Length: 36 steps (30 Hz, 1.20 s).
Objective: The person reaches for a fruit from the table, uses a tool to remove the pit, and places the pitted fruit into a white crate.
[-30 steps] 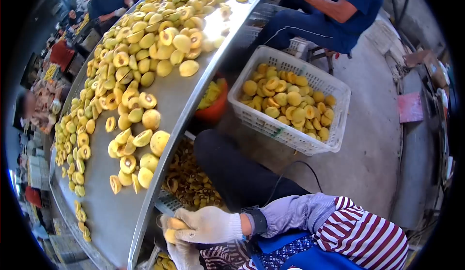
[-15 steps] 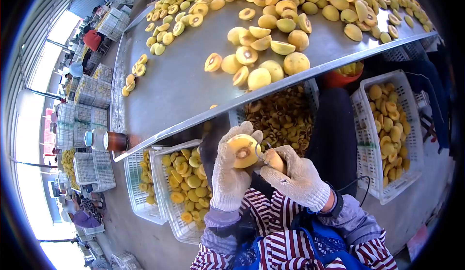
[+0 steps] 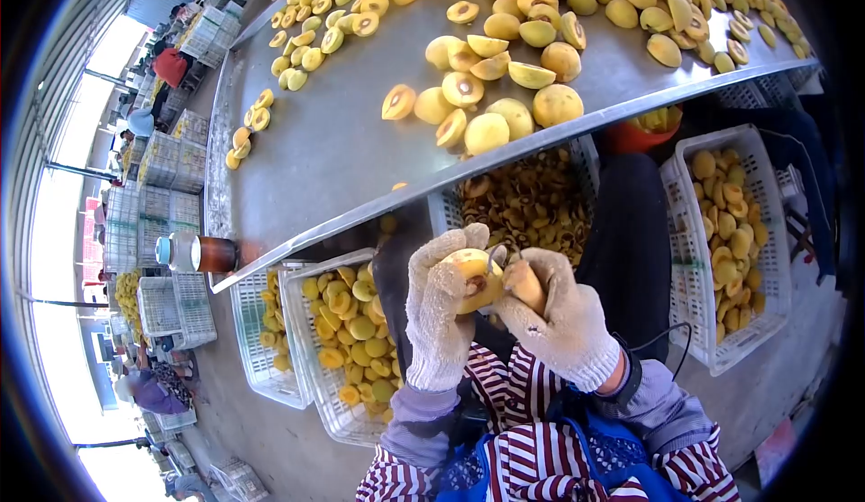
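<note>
My left hand (image 3: 434, 317), in a cream knitted glove, is closed around a yellow peach half (image 3: 470, 268). The cut face is tilted toward the right hand, and its brown pit area shows. My right hand (image 3: 569, 326), gloved the same way, grips the wooden handle (image 3: 525, 287) of a small coring tool. The tool's thin curved metal loop (image 3: 497, 255) sits against the peach half's edge; how deep it goes cannot be made out. Both hands are above my lap, in front of the crate of brown-centred scraps (image 3: 532, 209).
A metal table (image 3: 315, 168) carries many peach halves (image 3: 487, 132) near its front edge. Crates of peach halves stand on the left (image 3: 356, 340) and right (image 3: 728, 232). A jar of dark liquid (image 3: 214, 254) is at the table's left corner. Other people and stacked crates (image 3: 162, 164) are further left.
The peach half has turned from facing up to a tilted position. My right hand has brought the tool's loop closer over the fruit, and the hands are nearer each other.
</note>
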{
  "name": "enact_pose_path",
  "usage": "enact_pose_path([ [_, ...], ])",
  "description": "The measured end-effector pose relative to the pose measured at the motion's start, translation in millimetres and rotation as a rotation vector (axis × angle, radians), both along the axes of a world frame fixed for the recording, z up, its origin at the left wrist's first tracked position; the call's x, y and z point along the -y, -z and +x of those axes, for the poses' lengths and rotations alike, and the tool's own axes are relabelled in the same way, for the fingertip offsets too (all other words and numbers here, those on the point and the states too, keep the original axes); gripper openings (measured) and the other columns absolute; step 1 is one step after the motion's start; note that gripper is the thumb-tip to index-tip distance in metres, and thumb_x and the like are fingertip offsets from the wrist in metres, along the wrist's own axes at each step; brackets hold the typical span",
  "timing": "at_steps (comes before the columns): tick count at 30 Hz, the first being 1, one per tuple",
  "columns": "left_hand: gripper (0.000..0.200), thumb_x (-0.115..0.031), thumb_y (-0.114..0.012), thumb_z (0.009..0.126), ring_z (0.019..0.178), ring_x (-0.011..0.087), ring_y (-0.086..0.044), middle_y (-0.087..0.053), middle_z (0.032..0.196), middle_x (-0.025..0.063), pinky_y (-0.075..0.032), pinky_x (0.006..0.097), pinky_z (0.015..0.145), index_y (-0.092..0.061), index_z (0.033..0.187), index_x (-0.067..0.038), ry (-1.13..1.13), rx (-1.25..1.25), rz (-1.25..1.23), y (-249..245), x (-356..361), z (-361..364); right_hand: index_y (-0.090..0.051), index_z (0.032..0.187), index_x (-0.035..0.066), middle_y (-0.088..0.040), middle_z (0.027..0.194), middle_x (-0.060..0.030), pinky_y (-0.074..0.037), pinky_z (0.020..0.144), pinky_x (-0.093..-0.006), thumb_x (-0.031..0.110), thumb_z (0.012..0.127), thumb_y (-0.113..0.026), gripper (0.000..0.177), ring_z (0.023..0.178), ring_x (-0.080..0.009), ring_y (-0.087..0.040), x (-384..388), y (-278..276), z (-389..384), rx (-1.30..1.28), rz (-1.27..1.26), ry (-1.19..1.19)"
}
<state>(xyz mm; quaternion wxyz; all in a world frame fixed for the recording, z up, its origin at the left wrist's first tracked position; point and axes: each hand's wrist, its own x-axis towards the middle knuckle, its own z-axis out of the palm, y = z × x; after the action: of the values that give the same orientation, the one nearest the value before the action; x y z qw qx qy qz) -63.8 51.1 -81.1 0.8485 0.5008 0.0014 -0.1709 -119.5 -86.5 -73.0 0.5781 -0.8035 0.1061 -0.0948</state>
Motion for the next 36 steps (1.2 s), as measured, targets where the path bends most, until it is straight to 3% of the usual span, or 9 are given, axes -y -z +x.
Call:
enact_pose_path([
  [3,0.041,-0.025,-0.058,0.100,0.120,0.0220,-0.056,-0.055,0.135,0.0174,-0.046,0.0360,0.103,-0.048,0.131,-0.001,0.074,0.092,0.133,-7,7,-5,-0.055,0.116,0.008,-0.070,0.087,-0.0157,-0.056,0.065,-0.0387,0.027,0.087,-0.073,0.039,0.075,-0.0332,-0.071,3,-1,4,-0.005,0.054,-0.016],
  [6,0.039,-0.020,-0.058,0.100,0.118,0.0208,-0.057,-0.056,0.134,0.0169,-0.047,0.0335,0.101,-0.047,0.132,0.000,0.081,0.124,0.318,-5,10,-8,-0.055,0.116,0.009,-0.070,0.087,-0.0167,-0.056,0.065,-0.0395,0.026,0.087,-0.072,0.038,0.076,-0.0346,-0.071,5,6,7,-0.054,0.004,-0.016],
  [10,0.042,-0.023,-0.060,0.100,0.117,0.0248,-0.059,-0.057,0.132,0.0173,-0.049,0.0348,0.099,-0.047,0.132,0.001,-0.005,0.360,0.385,7,14,-8,-0.054,0.116,0.008,-0.069,0.085,-0.0182,-0.056,0.065,-0.0416,0.029,0.087,-0.071,0.040,0.077,-0.0378,-0.070,4,6,5,-0.191,0.099,-0.098],
  [13,0.046,-0.027,-0.060,0.100,0.118,0.0278,-0.059,-0.057,0.131,0.0176,-0.051,0.0361,0.098,-0.046,0.134,0.001,-0.104,0.120,0.160,-1,19,0,-0.054,0.116,0.006,-0.068,0.083,-0.0204,-0.055,0.066,-0.0443,0.039,0.088,-0.070,0.046,0.078,-0.0405,-0.069,-4,9,1,-0.281,0.187,-0.226],
  [16,0.061,-0.048,-0.057,0.098,0.121,0.0306,-0.057,-0.055,0.133,0.0173,-0.053,0.0399,0.096,-0.045,0.137,-0.001,-0.127,-0.117,0.007,-10,12,13,-0.056,0.112,0.006,-0.068,0.083,-0.0190,-0.055,0.064,-0.0416,0.044,0.089,-0.068,0.046,0.075,-0.0374,-0.069,-2,-1,2,-0.302,0.136,-0.205],
  [19,0.066,-0.054,-0.054,0.097,0.123,0.0322,-0.056,-0.054,0.135,0.0175,-0.052,0.0433,0.098,-0.044,0.138,-0.003,-0.088,-0.098,-0.063,4,5,13,-0.058,0.111,0.006,-0.067,0.081,-0.0180,-0.054,0.060,-0.0414,0.044,0.090,-0.067,0.044,0.071,-0.0365,-0.069,-2,8,3,-0.233,0.066,-0.204],
  [30,0.064,-0.050,-0.046,0.102,0.125,0.0323,-0.055,-0.047,0.143,0.0190,-0.048,0.0423,0.103,-0.040,0.141,0.001,-0.140,0.115,0.107,2,22,-2,-0.054,0.121,0.004,-0.067,0.080,-0.0192,-0.053,0.056,-0.0439,0.038,0.093,-0.061,0.044,0.066,-0.0372,-0.067,0,3,9,-0.307,-0.149,-0.306],
  [36,0.057,-0.040,-0.047,0.104,0.125,0.0298,-0.055,-0.046,0.146,0.0176,-0.047,0.0394,0.104,-0.042,0.142,0.002,-0.114,0.352,0.331,-6,21,-2,-0.050,0.122,0.001,-0.068,0.089,-0.0232,-0.054,0.067,-0.0475,0.038,0.094,-0.058,0.046,0.078,-0.0426,-0.067,2,13,8,-0.356,0.163,-0.392],
])
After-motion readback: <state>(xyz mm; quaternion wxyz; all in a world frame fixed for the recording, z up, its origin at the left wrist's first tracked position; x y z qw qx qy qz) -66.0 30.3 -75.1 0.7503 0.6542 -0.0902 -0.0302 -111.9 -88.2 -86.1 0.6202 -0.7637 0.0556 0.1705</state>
